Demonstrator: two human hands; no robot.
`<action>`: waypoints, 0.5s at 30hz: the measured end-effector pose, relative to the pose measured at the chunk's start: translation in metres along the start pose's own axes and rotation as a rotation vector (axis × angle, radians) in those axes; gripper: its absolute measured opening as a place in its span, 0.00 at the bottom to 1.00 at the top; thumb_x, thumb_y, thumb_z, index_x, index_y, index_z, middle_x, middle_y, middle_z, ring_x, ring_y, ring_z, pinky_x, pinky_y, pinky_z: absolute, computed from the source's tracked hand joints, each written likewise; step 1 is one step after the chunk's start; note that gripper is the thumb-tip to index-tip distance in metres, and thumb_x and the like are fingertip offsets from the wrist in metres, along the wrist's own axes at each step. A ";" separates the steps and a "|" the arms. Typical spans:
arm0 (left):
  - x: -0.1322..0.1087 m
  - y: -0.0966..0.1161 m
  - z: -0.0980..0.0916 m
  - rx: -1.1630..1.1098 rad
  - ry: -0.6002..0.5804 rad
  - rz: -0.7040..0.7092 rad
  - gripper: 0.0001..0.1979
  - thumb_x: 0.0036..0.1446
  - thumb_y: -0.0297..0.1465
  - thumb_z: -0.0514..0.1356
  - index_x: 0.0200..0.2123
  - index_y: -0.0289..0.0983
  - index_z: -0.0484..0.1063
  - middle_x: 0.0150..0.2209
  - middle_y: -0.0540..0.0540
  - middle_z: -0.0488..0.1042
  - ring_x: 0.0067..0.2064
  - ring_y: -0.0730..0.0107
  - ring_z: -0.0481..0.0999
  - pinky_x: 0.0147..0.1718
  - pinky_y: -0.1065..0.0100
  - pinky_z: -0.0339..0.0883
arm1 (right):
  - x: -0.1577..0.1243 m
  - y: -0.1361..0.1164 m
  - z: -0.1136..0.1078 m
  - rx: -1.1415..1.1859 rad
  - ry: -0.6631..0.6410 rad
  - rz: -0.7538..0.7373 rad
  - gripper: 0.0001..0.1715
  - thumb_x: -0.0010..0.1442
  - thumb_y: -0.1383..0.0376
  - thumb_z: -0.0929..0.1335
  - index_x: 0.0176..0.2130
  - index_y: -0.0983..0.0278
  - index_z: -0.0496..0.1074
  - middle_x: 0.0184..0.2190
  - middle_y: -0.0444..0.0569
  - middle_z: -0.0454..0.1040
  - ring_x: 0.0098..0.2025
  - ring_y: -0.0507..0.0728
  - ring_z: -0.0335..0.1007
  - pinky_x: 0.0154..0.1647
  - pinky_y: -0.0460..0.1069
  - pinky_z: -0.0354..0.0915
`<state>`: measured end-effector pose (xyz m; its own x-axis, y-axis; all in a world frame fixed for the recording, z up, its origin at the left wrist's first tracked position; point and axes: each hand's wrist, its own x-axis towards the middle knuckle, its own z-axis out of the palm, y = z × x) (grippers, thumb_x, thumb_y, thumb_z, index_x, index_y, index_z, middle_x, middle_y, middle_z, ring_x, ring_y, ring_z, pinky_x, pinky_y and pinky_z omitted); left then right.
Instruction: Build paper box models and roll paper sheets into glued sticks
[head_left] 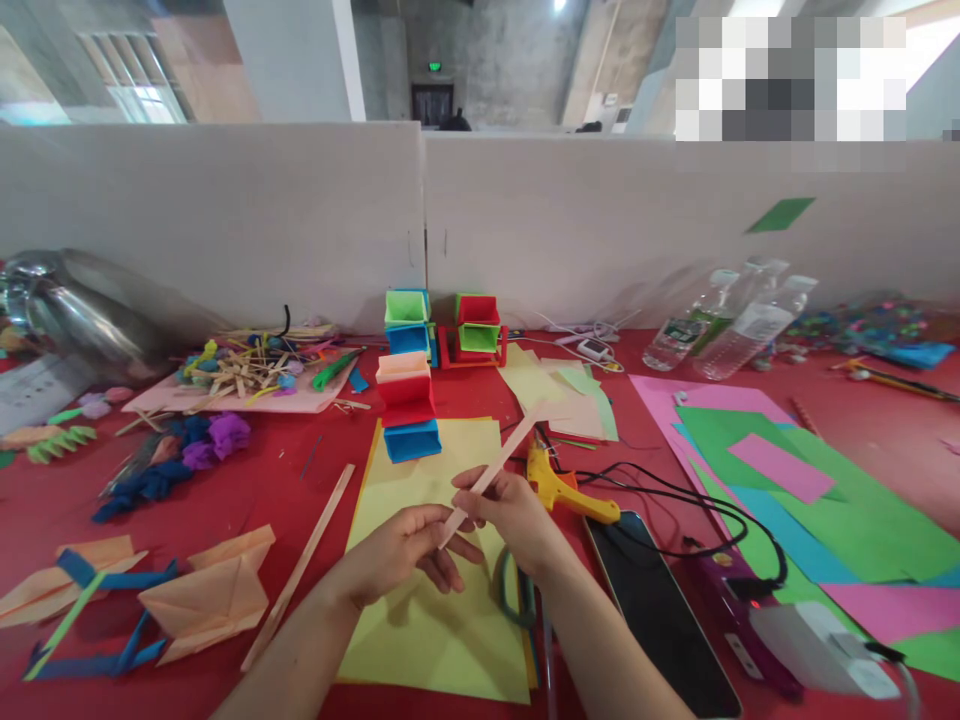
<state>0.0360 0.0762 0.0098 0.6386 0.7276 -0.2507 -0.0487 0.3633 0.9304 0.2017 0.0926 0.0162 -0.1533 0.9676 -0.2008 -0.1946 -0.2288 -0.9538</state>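
A folded strip of pale peach paper [506, 450] slants up to the right above the yellow paper sheets [420, 620]. My right hand [510, 510] pinches it near its middle. At its lower end, my left hand [409, 550] grips it between thumb and fingers. Below my right hand lie scissors with green handles [514, 590], partly covered by the wrist. Another peach strip [300, 570] rests left of my left forearm. Just beyond the hands stand folded paper boxes in peach, red and blue [406, 400].
A yellow hot glue gun [566, 485] and a black phone [660, 610] lie right of my hands, with cables and a power strip [739, 620]. Coloured sheets [847, 500] spread at the right. Plastic bottles [757, 320] lean against the white partition [570, 230]. A metal kettle [97, 320] stands far left.
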 end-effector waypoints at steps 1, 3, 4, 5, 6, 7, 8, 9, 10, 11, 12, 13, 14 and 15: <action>-0.001 0.001 -0.001 -0.026 -0.025 -0.010 0.15 0.56 0.36 0.55 0.43 0.34 0.69 0.39 0.38 0.76 0.30 0.69 0.77 0.28 0.70 0.68 | 0.001 -0.003 -0.004 0.001 0.010 -0.010 0.16 0.40 0.62 0.74 0.29 0.66 0.72 0.17 0.40 0.69 0.19 0.47 0.59 0.21 0.44 0.55; -0.001 0.001 -0.002 -0.094 -0.062 -0.038 0.14 0.55 0.34 0.56 0.43 0.33 0.70 0.41 0.37 0.76 0.33 0.66 0.78 0.30 0.69 0.68 | 0.001 -0.007 -0.009 0.005 0.032 -0.029 0.15 0.40 0.61 0.74 0.29 0.67 0.72 0.19 0.40 0.69 0.19 0.46 0.58 0.22 0.45 0.54; 0.000 0.001 -0.003 -0.130 -0.072 -0.049 0.15 0.55 0.35 0.56 0.43 0.33 0.70 0.41 0.36 0.76 0.34 0.65 0.78 0.31 0.69 0.68 | 0.001 -0.008 -0.010 0.007 0.038 -0.034 0.15 0.40 0.61 0.74 0.29 0.67 0.72 0.19 0.41 0.70 0.19 0.46 0.58 0.22 0.45 0.54; 0.000 0.000 -0.003 -0.162 -0.072 -0.054 0.16 0.56 0.36 0.54 0.43 0.32 0.70 0.40 0.35 0.76 0.34 0.64 0.78 0.31 0.68 0.69 | 0.001 -0.009 -0.009 0.009 0.038 -0.035 0.15 0.40 0.61 0.74 0.29 0.67 0.72 0.19 0.41 0.70 0.19 0.46 0.58 0.22 0.45 0.54; 0.001 -0.002 -0.003 -0.184 -0.060 -0.054 0.18 0.57 0.39 0.53 0.43 0.31 0.70 0.40 0.35 0.76 0.34 0.63 0.78 0.31 0.68 0.69 | 0.001 -0.008 -0.008 0.009 0.033 -0.033 0.15 0.40 0.61 0.74 0.29 0.67 0.72 0.19 0.41 0.69 0.19 0.46 0.58 0.22 0.45 0.54; 0.001 -0.003 -0.003 -0.192 -0.041 -0.050 0.21 0.58 0.42 0.51 0.43 0.31 0.70 0.39 0.34 0.76 0.34 0.63 0.78 0.31 0.67 0.69 | 0.000 -0.007 -0.005 0.010 0.025 -0.028 0.15 0.40 0.62 0.74 0.29 0.67 0.72 0.18 0.40 0.69 0.19 0.46 0.58 0.22 0.45 0.54; 0.002 -0.004 -0.002 -0.185 -0.019 -0.048 0.23 0.58 0.43 0.50 0.43 0.30 0.70 0.39 0.34 0.77 0.34 0.63 0.78 0.31 0.67 0.69 | 0.000 -0.005 -0.003 0.010 0.014 -0.020 0.15 0.40 0.62 0.74 0.29 0.67 0.72 0.18 0.40 0.69 0.19 0.46 0.58 0.22 0.45 0.54; 0.003 -0.006 -0.002 -0.168 0.003 -0.052 0.23 0.58 0.44 0.50 0.43 0.30 0.70 0.38 0.34 0.77 0.33 0.64 0.78 0.31 0.67 0.69 | 0.000 -0.003 0.000 0.010 0.004 -0.012 0.15 0.40 0.62 0.74 0.28 0.67 0.72 0.17 0.40 0.69 0.19 0.46 0.58 0.21 0.45 0.54; 0.003 -0.007 -0.001 -0.147 0.026 -0.062 0.22 0.57 0.44 0.52 0.41 0.30 0.71 0.36 0.35 0.77 0.32 0.65 0.78 0.31 0.68 0.69 | 0.000 -0.001 0.002 0.010 -0.004 -0.005 0.15 0.40 0.62 0.74 0.28 0.67 0.72 0.17 0.41 0.69 0.18 0.47 0.58 0.21 0.45 0.55; 0.004 -0.008 -0.001 -0.132 0.041 -0.077 0.20 0.56 0.43 0.54 0.39 0.31 0.71 0.35 0.36 0.78 0.31 0.66 0.78 0.30 0.69 0.69 | 0.001 0.001 0.002 0.011 -0.005 -0.001 0.15 0.39 0.62 0.74 0.28 0.67 0.72 0.17 0.41 0.69 0.18 0.47 0.58 0.21 0.45 0.55; 0.004 -0.009 -0.001 -0.124 0.049 -0.090 0.19 0.55 0.42 0.55 0.37 0.31 0.72 0.34 0.37 0.78 0.31 0.67 0.78 0.29 0.69 0.68 | 0.002 0.001 0.000 0.012 0.003 -0.002 0.15 0.40 0.62 0.74 0.28 0.68 0.73 0.17 0.42 0.69 0.18 0.47 0.58 0.21 0.45 0.54; 0.004 -0.009 -0.001 -0.123 0.048 -0.102 0.18 0.55 0.42 0.56 0.35 0.31 0.72 0.33 0.38 0.78 0.30 0.67 0.78 0.28 0.70 0.68 | 0.004 0.001 -0.003 0.014 0.019 -0.008 0.15 0.40 0.61 0.74 0.28 0.68 0.73 0.18 0.42 0.70 0.18 0.46 0.58 0.21 0.45 0.54; 0.004 -0.009 -0.001 -0.123 0.038 -0.111 0.17 0.55 0.41 0.56 0.34 0.31 0.72 0.32 0.38 0.78 0.30 0.67 0.78 0.28 0.70 0.68 | 0.006 0.000 -0.007 0.018 0.043 -0.018 0.15 0.41 0.61 0.74 0.28 0.67 0.73 0.19 0.43 0.71 0.18 0.46 0.57 0.21 0.45 0.54; 0.004 -0.010 0.000 -0.120 0.022 -0.116 0.17 0.55 0.41 0.57 0.34 0.31 0.72 0.33 0.38 0.78 0.30 0.67 0.78 0.28 0.70 0.68 | 0.007 -0.001 -0.012 0.023 0.069 -0.030 0.15 0.41 0.60 0.74 0.29 0.67 0.73 0.20 0.43 0.71 0.19 0.46 0.57 0.21 0.44 0.54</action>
<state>0.0387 0.0759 -0.0002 0.6287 0.6887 -0.3611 -0.0681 0.5113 0.8567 0.2127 0.1012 0.0133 -0.0801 0.9789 -0.1881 -0.2200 -0.2014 -0.9545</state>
